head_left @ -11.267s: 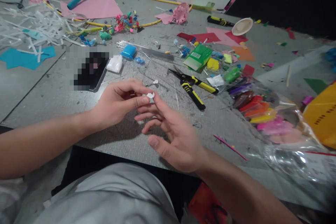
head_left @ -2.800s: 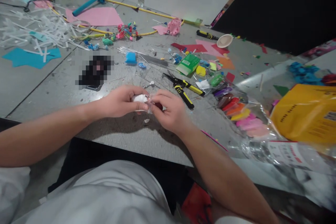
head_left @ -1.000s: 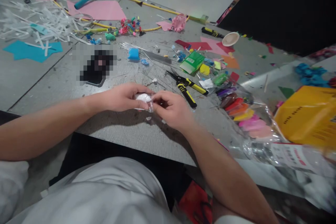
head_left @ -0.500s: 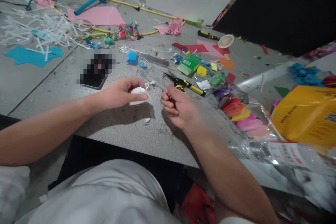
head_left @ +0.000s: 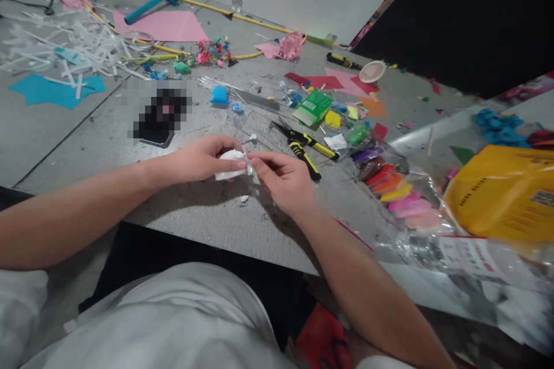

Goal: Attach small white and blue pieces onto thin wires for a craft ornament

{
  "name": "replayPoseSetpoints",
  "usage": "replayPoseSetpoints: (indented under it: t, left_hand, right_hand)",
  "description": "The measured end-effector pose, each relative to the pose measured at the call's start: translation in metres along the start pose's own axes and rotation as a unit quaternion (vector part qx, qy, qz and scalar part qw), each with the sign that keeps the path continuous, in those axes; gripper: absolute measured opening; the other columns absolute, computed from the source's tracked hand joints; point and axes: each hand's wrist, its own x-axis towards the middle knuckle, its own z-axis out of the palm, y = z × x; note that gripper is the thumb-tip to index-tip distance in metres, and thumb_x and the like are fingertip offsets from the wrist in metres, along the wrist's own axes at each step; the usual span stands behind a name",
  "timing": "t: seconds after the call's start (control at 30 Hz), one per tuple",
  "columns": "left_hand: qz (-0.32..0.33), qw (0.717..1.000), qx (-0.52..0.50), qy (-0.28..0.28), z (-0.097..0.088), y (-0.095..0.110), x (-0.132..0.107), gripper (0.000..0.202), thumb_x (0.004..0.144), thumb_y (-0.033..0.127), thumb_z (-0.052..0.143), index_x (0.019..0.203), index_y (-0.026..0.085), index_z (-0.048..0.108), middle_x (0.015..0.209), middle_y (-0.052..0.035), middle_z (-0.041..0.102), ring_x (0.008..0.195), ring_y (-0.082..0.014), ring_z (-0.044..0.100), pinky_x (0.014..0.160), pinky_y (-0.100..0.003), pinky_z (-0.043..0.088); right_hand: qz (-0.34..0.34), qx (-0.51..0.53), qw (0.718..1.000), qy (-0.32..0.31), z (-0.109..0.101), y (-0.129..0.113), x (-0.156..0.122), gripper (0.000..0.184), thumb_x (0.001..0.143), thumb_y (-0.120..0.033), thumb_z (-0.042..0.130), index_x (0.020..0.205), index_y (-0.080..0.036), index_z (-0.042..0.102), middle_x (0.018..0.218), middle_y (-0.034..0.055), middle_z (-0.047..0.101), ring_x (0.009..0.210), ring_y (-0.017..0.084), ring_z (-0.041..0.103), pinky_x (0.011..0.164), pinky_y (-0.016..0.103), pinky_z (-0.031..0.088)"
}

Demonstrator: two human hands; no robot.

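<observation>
My left hand [head_left: 208, 158] is closed around a packet of white clay [head_left: 229, 166], its thumb lying across the top. Clear plastic bunches up at the packet's right end, and my right hand [head_left: 285, 181] pinches that wrapper between thumb and fingers. Both hands are just above the table near its front edge. A small white clay piece on a thin stick [head_left: 253, 138] lies behind them, and a white crumb [head_left: 244, 199] is in front. Right behind my right hand rest black-and-yellow pliers [head_left: 308, 147] with their handles spread.
A phone [head_left: 158, 121] lies behind my left forearm. A blue clay packet [head_left: 219, 95] and thin wires sit farther back. To the right are bags of coloured clay [head_left: 400, 190], a yellow packet [head_left: 502, 190] and a clear bottle [head_left: 467, 256]. Paper strips [head_left: 64, 46] cover the far left.
My right hand has moved left from beside the pliers and now grips the wrapper's end. The pliers' lower handle has come into view. My left hand keeps its hold.
</observation>
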Motion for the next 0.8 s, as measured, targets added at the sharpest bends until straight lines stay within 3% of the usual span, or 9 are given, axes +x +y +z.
replayPoseSetpoints:
  t: [0.33, 0.53, 0.67, 0.8]
  left_hand:
    - [0.027, 1.0, 0.006, 0.004, 0.001, -0.0047, 0.0002, 0.04, 0.106, 0.048, 0.096, 0.125, 0.015, 0.085, 0.092, -0.0016, 0.079, 0.08, -0.019, 0.067, 0.073, -0.029, 0.051]
    - [0.029, 0.999, 0.02, -0.003, 0.0006, -0.0026, 0.0, 0.042, 0.106, 0.054, 0.094, 0.12, 0.015, 0.086, 0.089, -0.0011, 0.076, 0.075, -0.0175, 0.062, 0.07, -0.03, 0.048]
    - [0.034, 0.999, 0.017, 0.017, 0.0001, -0.0037, -0.0002, 0.049, 0.106, 0.055, 0.094, 0.13, 0.013, 0.086, 0.09, -0.0006, 0.077, 0.075, -0.0171, 0.061, 0.071, -0.029, 0.048]
    - [0.009, 1.0, 0.016, 0.011, 0.0001, -0.0034, -0.0023, 0.058, 0.108, 0.057, 0.095, 0.144, 0.013, 0.082, 0.089, 0.0002, 0.077, 0.073, -0.018, 0.063, 0.068, -0.028, 0.047]
  right_hand:
    - [-0.107, -0.111, 0.988, 0.006, 0.0048, 0.0012, -0.0072, 0.023, 0.078, -0.037, 0.066, 0.097, -0.025, 0.071, 0.064, -0.0027, 0.061, 0.051, 0.007, 0.046, 0.048, 0.021, 0.039]
    - [-0.125, -0.155, 0.98, 0.023, 0.0053, 0.0022, -0.0063, 0.026, 0.08, -0.037, 0.065, 0.099, -0.021, 0.071, 0.061, -0.0024, 0.059, 0.051, 0.008, 0.047, 0.052, 0.022, 0.041]
    - [-0.089, -0.112, 0.989, -0.029, 0.0041, 0.0027, -0.0047, 0.029, 0.078, -0.036, 0.066, 0.102, -0.02, 0.07, 0.059, -0.0037, 0.058, 0.05, 0.007, 0.047, 0.051, 0.021, 0.041]
    - [-0.051, -0.05, 0.993, -0.089, 0.0027, 0.0044, -0.0031, 0.023, 0.082, -0.033, 0.06, 0.098, -0.021, 0.071, 0.076, 0.0002, 0.07, 0.06, 0.009, 0.058, 0.057, 0.022, 0.047]
